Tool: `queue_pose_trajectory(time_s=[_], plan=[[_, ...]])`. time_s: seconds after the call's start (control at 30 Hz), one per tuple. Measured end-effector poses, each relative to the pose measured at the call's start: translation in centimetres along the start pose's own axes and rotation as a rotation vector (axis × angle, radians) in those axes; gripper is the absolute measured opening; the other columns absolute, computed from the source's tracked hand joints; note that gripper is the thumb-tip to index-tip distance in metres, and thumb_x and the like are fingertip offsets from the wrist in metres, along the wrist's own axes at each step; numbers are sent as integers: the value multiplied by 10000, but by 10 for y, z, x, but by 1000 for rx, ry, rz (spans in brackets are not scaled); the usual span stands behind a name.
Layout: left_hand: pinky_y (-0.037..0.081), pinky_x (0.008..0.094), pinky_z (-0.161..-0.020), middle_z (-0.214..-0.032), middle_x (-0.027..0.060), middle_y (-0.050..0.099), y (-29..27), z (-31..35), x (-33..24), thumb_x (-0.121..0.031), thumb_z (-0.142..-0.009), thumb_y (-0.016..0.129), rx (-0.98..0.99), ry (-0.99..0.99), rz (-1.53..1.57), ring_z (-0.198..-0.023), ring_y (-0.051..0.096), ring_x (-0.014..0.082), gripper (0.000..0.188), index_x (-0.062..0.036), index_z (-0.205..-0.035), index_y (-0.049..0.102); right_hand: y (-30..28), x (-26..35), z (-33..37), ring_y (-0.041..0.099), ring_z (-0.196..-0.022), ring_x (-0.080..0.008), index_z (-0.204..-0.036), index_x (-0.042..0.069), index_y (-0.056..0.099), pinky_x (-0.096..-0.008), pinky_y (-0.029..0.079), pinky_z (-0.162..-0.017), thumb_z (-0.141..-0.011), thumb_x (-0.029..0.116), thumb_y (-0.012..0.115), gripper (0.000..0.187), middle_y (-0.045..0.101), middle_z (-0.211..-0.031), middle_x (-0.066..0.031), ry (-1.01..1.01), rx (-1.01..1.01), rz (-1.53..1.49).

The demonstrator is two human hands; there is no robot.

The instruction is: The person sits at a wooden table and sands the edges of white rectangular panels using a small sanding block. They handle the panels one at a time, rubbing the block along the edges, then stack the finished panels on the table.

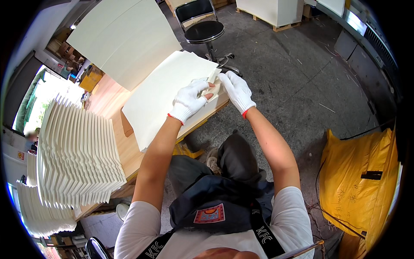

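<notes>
White paperboard sheets [161, 88] lie in a loose pile along the table's right edge. My left hand [189, 101], in a white knit glove with bare thumb and finger tips, is over the pile's right edge. Its thumb and finger are curled around the edge of a white sheet. Close by on the right, my right hand [238, 91], gloved in white with a red cuff, has bent fingers at the pile's far right corner. It seems to grip the sheet edge there, though its fingertips are partly hidden.
Tall stacks of folded white sheets [79, 151] stand on the wooden table [105, 93] at left. A large white board [129, 41] rises behind the pile. Beyond are a black stool [203, 32] and a white stack on a pallet [276, 13]. A yellow cover [358, 181] hangs at right.
</notes>
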State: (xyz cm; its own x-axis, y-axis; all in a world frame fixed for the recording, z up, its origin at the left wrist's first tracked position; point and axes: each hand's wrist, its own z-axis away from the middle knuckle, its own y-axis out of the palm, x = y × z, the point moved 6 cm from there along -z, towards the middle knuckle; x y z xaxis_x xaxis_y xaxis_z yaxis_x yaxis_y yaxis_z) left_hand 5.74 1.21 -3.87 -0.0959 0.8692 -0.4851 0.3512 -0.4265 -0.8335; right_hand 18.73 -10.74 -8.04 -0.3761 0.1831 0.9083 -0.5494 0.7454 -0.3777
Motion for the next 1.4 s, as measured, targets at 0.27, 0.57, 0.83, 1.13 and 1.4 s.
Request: queue_pose_trajectory(time_s=[0.27, 0.57, 0.83, 1.13, 1.4], plan=[[497, 334, -900, -1102, 89, 657, 0, 0, 0, -221, -904, 690, 9, -4, 13, -989, 660, 263, 308, -173, -1209, 683, 1, -3, -1, 605, -801, -350, -881, 63, 580, -429, 450, -747, -988, 553, 469, 513, 603, -817, -164, 7, 4, 3], [517, 385, -980, -1294, 120, 631, -2, 7, -28, -100, -771, 667, -82, 304, -309, -1185, 599, 322, 508, -192, -1270, 663, -34, 4, 2, 666, -933, -405, -976, 76, 625, -485, 496, -801, -997, 548, 431, 510, 682, -920, -218, -6, -99, 263], [546, 432, -819, -1119, 64, 644, 1, 9, -13, -206, -786, 672, -140, 194, -353, -1010, 620, 327, 292, -159, -1073, 674, -11, 1, 3, 672, -805, -360, -929, 107, 647, -479, 522, -709, -962, 537, 517, 450, 664, -837, -150, -401, 29, 654], [518, 390, -916, -1235, 42, 645, 5, -22, 13, -280, -836, 661, -64, -5, -434, -1097, 612, 304, 327, -166, -1140, 695, -10, 25, -2, 678, -799, -339, -929, 129, 663, -463, 531, -707, -940, 510, 557, 396, 672, -832, -129, -495, 67, 817], [496, 361, -997, -1304, 49, 647, 1, -12, 9, -239, -884, 645, -44, 63, -234, -1208, 597, 278, 307, -189, -1179, 713, -5, 23, -9, 663, -962, -385, -1097, 99, 664, -478, 501, -850, -998, 529, 452, 489, 707, -1011, -151, -228, 92, 320]])
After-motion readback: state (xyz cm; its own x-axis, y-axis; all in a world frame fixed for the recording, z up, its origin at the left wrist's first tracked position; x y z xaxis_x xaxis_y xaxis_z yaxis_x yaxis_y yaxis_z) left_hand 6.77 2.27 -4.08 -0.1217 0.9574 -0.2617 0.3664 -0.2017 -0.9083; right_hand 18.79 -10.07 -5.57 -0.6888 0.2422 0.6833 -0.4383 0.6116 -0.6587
